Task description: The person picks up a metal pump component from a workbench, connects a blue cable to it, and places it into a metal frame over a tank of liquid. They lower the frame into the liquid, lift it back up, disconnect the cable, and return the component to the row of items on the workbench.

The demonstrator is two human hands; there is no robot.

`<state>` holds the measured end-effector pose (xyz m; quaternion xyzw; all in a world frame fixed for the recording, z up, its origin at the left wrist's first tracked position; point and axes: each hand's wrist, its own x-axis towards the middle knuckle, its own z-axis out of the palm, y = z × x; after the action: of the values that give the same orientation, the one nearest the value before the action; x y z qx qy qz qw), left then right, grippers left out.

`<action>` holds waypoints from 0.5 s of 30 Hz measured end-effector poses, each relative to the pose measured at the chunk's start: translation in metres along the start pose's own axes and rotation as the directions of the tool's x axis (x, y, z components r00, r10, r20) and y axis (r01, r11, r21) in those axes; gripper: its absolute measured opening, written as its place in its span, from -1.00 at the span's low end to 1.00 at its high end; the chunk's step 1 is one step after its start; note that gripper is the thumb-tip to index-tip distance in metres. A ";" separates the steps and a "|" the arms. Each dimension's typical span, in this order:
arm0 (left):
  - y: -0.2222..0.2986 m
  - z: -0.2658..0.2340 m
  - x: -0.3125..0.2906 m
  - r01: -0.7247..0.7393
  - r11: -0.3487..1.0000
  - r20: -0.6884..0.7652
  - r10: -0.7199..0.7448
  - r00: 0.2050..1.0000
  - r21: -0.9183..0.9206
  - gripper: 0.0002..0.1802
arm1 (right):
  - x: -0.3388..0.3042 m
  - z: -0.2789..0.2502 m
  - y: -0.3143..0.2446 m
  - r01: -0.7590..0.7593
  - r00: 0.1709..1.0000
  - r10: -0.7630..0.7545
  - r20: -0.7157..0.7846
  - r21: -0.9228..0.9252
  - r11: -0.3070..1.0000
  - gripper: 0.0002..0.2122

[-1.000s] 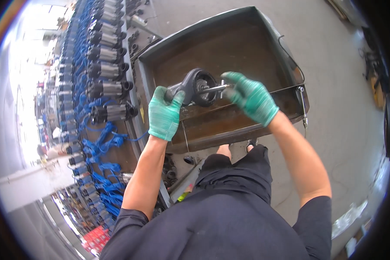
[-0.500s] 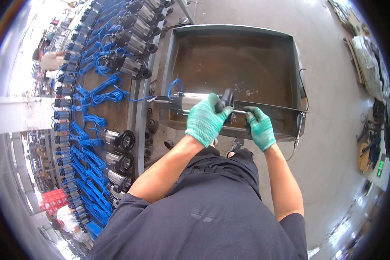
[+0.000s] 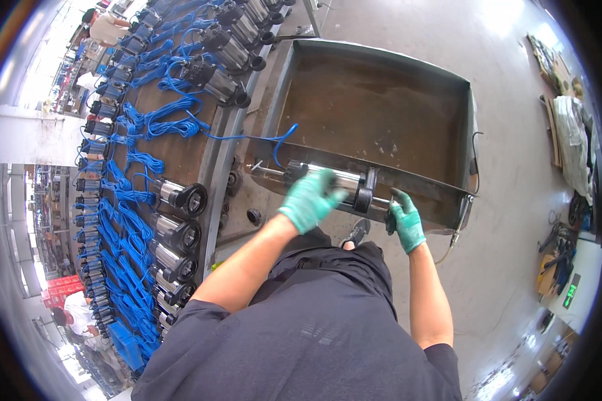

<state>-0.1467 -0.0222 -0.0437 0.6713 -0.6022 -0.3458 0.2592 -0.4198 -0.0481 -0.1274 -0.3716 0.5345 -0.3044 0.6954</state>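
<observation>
crosswise, the pump (image 3: pixel 350 180) faces right, left fingers (image 3: pixel 324 179) spread, right fingers (image 3: pixel 403 202) pinching a rod (image 3: pixel 382 200)

Two gloved hands (image 3: pixel 309 200) (image 3: pixel 407 223), one pump (image 3: pixel 346 180) at them, one tank (image 3: pixel 381 107), two co-workers (image 3: pixel 107 29) (image 3: pixel 80 313).

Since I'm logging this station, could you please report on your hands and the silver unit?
Left hand blurred at silver-and-black unit, grip unclear. Right hand by rod, grip unclear. Unit over near part of tank; blue cable looping nearby.

Bare forearms (image 3: pixel 429 294) reach forward. The left hand (image 3: pixel 308 202) — gloved, blurred — spreads its thumb (image 3: pixel 336 198); the right hand (image 3: pixel 406 222), also gloved, bends its fingers (image 3: pixel 401 198).
</observation>
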 end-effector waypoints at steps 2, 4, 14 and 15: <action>-0.044 -0.045 -0.001 0.006 0.962 -0.218 0.056 0.974 0.275 -0.61 | 0.006 -0.005 0.003 -0.026 0.998 0.025 -0.064 -0.017 1.000 -0.77; -0.078 -0.096 -0.005 0.036 0.794 -0.200 0.108 0.974 0.607 -0.47 | 0.014 -0.013 0.000 -0.162 0.986 0.165 -0.001 -0.184 0.969 -0.75; -0.183 -0.136 0.013 -0.103 0.983 0.210 0.069 0.975 0.153 -0.60 | 0.007 -0.007 -0.022 -0.321 0.946 0.318 0.068 0.036 0.946 -0.84; -0.187 -0.135 0.014 -0.106 0.984 0.212 0.074 0.974 0.146 -0.60 | 0.006 -0.006 -0.016 -0.212 0.976 0.207 0.074 0.072 0.975 -0.85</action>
<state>0.0764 -0.0191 -0.1045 0.6221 -0.6808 -0.3530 0.1575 -0.4250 -0.0627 -0.1174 -0.2950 0.5348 -0.2381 0.7552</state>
